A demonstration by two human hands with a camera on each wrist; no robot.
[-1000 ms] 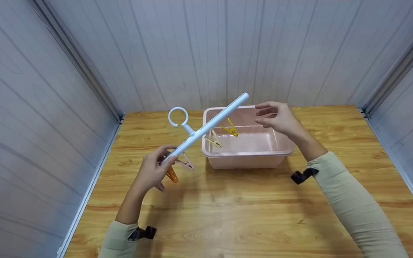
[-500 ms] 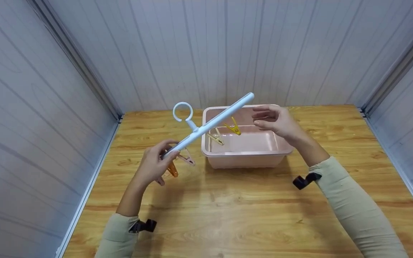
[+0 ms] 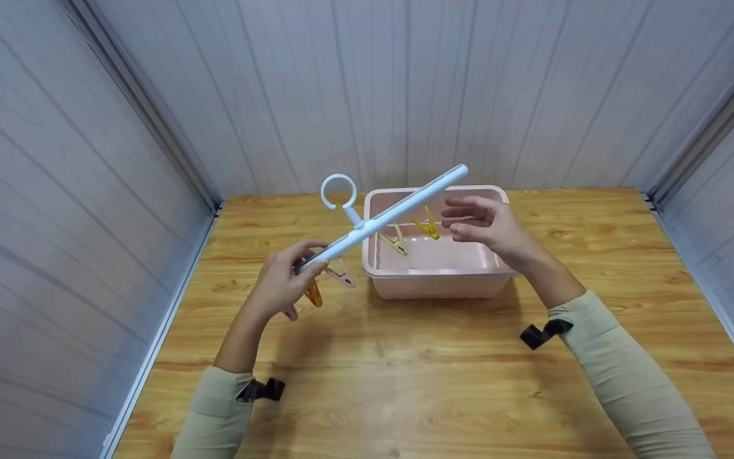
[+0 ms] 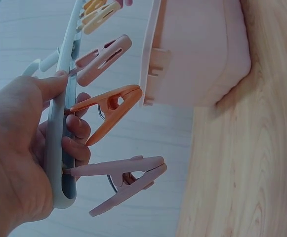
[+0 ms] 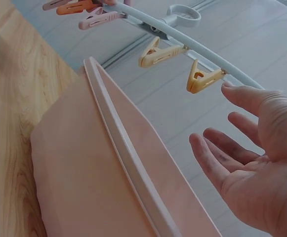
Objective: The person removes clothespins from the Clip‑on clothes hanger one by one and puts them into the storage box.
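My left hand (image 3: 284, 284) grips the near end of a pale blue peg hanger bar (image 3: 383, 218) and holds it slanted up over the table. A ring hook (image 3: 338, 191) stands up from its middle. An orange peg (image 4: 108, 111) and pink pegs (image 4: 121, 180) hang by my fingers (image 4: 74, 143); a cream peg (image 5: 160, 51) and a yellow peg (image 5: 201, 79) hang farther along, over the pink tub (image 3: 437, 274). My right hand (image 3: 485, 223) hovers open above the tub, just short of the yellow peg (image 3: 427, 226), touching nothing.
The pink tub (image 5: 108, 187) stands on a wooden table (image 3: 443, 370) near the back wall. Grey panelled walls (image 3: 118, 127) close in the table on the left, back and right. Black wrist straps (image 3: 539, 333) show on both sleeves.
The hanger bar has drifted to the right and slightly up with my left hand. My right hand has sunk lower and closer to the yellow peg, fingers still spread.
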